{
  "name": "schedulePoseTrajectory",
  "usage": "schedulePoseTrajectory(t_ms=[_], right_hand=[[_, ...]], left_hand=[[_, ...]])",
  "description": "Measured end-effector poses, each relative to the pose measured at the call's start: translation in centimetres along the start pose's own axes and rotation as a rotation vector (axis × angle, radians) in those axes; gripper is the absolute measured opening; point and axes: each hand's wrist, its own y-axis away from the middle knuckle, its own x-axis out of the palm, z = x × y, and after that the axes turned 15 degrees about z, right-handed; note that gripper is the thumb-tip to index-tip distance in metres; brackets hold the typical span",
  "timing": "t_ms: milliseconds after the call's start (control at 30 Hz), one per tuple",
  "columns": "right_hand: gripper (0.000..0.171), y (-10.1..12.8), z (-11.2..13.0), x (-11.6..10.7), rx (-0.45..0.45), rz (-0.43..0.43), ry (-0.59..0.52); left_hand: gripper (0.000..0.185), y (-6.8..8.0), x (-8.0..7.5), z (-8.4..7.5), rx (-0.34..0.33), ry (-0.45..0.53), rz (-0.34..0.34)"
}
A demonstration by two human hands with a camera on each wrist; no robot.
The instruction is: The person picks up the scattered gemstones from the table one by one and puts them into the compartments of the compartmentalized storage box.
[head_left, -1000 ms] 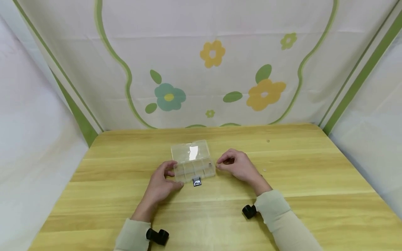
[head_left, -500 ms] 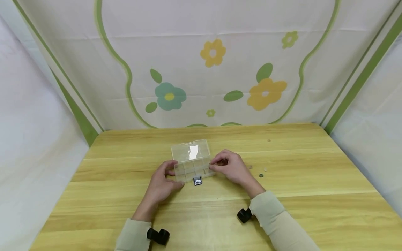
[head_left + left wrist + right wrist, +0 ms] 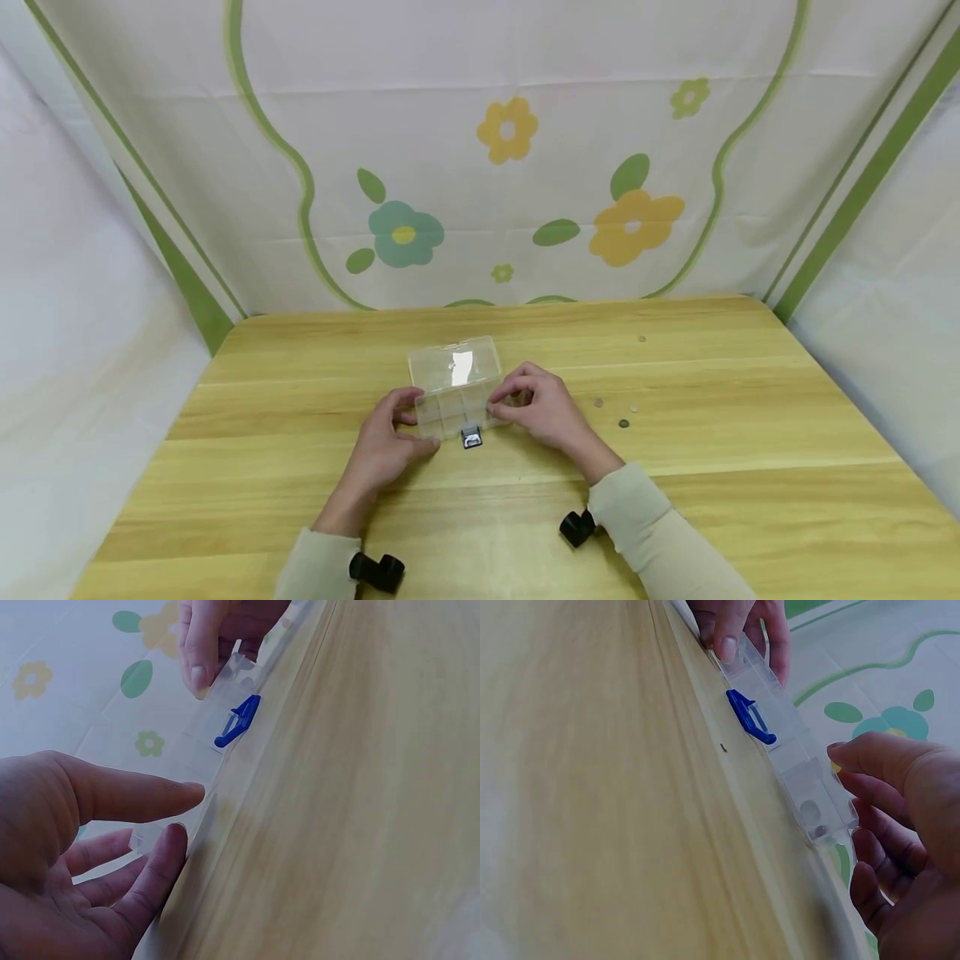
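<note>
My right hand (image 3: 542, 410) has slid leftward across the middle of the head view over the last second, from just beside the clear plastic box (image 3: 457, 392) to right over its right end. So the job now is at the box itself, and the small beads (image 3: 623, 422) lie apart on the wooden table (image 3: 712, 500), right of centre. My right fingers (image 3: 877, 761) are half curled, thumb and forefinger closing on the box's end wall; whether they pinch a bead I cannot tell. Two beads show in that end compartment. My left hand (image 3: 386, 446) braces the other end, thumb (image 3: 142, 796) and fingers loosely bent against the wall. The box lid stands open at the back, the blue latch (image 3: 750, 718) hanging at the front.
</note>
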Motion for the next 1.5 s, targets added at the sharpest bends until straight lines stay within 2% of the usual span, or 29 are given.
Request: schedulePoseTrajectory(t_ms=[500, 933, 1333, 1500], right_hand=[[0.008, 0.00, 0.26, 0.55, -0.026, -0.006, 0.060], [0.008, -0.12, 0.48, 0.63, -0.018, -0.004, 0.062], [0.007, 0.00, 0.24, 0.85, -0.009, 0.016, 0.057], [0.008, -0.08, 0.23, 0.89, -0.012, 0.010, 0.054]], left_hand=[[0.076, 0.04, 0.11, -0.07, 0.024, -0.017, -0.007], [0.076, 0.03, -0.10, -0.33, 0.019, -0.024, 0.004], [0.077, 0.20, 0.15, 0.19, 0.006, -0.030, -0.004], [0.076, -0.05, -0.05, 0.28, 0.023, -0.040, 0.002]])
